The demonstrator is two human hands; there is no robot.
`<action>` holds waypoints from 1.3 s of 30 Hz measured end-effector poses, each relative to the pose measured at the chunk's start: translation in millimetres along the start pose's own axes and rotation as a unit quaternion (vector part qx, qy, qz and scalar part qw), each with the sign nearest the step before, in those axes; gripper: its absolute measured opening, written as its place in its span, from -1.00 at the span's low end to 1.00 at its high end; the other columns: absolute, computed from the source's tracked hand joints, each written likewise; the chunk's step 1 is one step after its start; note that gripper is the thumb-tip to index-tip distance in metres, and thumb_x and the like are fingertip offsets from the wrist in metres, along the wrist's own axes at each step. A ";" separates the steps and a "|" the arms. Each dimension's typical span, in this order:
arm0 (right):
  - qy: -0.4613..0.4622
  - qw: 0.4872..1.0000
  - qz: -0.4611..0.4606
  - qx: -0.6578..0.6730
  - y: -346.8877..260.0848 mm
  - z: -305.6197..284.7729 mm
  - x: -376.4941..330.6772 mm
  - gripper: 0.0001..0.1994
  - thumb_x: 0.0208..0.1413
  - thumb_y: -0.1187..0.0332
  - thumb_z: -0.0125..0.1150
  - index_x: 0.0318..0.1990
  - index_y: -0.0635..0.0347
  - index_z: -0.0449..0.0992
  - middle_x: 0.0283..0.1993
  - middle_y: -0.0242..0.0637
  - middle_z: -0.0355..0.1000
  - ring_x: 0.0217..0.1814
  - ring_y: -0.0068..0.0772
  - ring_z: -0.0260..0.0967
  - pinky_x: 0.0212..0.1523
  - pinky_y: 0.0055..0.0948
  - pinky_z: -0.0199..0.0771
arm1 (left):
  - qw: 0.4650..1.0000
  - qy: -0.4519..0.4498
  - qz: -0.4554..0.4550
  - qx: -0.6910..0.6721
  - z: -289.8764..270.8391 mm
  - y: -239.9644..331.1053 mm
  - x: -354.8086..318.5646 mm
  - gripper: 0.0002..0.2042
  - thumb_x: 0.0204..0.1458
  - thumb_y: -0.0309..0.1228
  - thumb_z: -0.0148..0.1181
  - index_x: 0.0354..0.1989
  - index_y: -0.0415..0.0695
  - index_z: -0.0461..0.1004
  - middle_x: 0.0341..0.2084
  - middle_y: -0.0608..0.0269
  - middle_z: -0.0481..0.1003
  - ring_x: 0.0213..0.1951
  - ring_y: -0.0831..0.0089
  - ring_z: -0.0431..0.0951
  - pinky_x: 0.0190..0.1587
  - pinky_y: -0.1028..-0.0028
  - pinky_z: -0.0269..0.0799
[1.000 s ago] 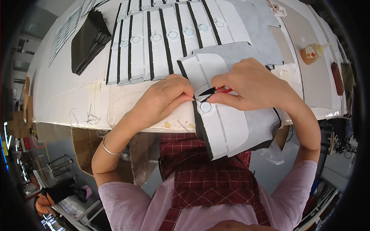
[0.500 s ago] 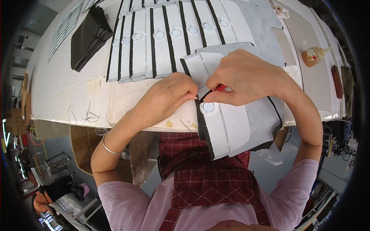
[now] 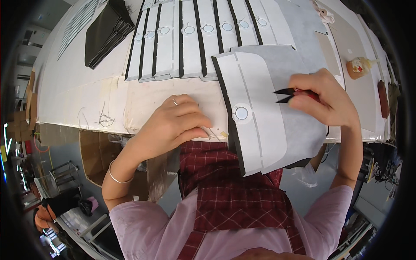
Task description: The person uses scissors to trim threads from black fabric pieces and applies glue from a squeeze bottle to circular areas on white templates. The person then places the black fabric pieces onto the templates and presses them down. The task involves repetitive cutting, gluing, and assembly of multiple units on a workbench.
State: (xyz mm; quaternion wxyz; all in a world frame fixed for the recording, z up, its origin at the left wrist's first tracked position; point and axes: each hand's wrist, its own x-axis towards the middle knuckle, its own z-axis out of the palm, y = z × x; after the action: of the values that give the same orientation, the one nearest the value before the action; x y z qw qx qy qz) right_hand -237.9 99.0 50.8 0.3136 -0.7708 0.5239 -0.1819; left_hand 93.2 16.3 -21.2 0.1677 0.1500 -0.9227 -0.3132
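Observation:
My right hand [image 3: 327,99] is closed round thread snips [image 3: 284,95] with red handles and dark blades. The blades stand apart above the right part of a panel. This panel [image 3: 253,86], white and pale grey with a black left edge and a round pale-blue spot, lies partly over the table's front edge. Left of it, my left hand [image 3: 177,123] hovers low over the table, thumb and forefinger slightly apart. Thin thread scraps [image 3: 215,135] are by those fingertips; neither finger visibly grips them.
Overlapping similar panels [image 3: 208,43] lie in a row at the back. A stack of black pieces [image 3: 108,34] is at the far left, with loose threads [image 3: 105,120] nearer. A glue-like bottle [image 3: 357,68] lies at right. Below the table stands a cardboard box [image 3: 93,158].
My right hand has drawn the snips away to the right from the panel's black edge, and their blades have spread. My left hand has left that edge, moving down and left.

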 end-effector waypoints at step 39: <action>0.505 0.861 0.053 -0.014 93.0 -67.6 -66.1 -0.56 0.10 0.41 0.37 -0.52 0.09 0.08 -0.54 -0.58 0.00 -0.46 -0.68 -0.10 -0.46 -0.58 -0.05 | 0.866 -0.046 -0.280 -0.412 10.4 42.0 170.9 -0.59 0.27 -0.12 0.14 -0.36 -0.32 0.48 -0.67 0.26 0.48 -0.72 0.66 0.40 -0.79 0.73 0.03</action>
State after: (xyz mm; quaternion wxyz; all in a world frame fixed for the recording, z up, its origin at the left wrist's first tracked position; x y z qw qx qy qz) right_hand -369.0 116.4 41.1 0.0046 -0.5487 0.6528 -0.5223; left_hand -71.8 -11.6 34.2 0.0768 0.3046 -0.6358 -0.7051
